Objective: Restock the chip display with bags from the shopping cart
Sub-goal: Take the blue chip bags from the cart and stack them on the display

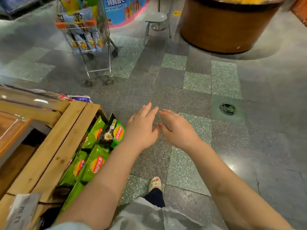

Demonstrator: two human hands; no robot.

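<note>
Several green chip bags (93,151) stand in a row along the side of the wooden display (54,146) at the lower left. A wire shopping cart (86,35) holding blue and yellow bags stands on the floor at the upper left, well away from me. My left hand (141,128) and my right hand (177,128) are stretched out over the floor, fingers straight, thumbs nearly touching, both empty. The left hand hovers just right of the topmost green bag.
A metal stool (157,22) and a large round brown display tub (227,25) stand at the back. A pink-edged promo stand (126,10) is behind the cart. A round floor drain (227,109) lies to the right. My sandalled foot (155,183) is below.
</note>
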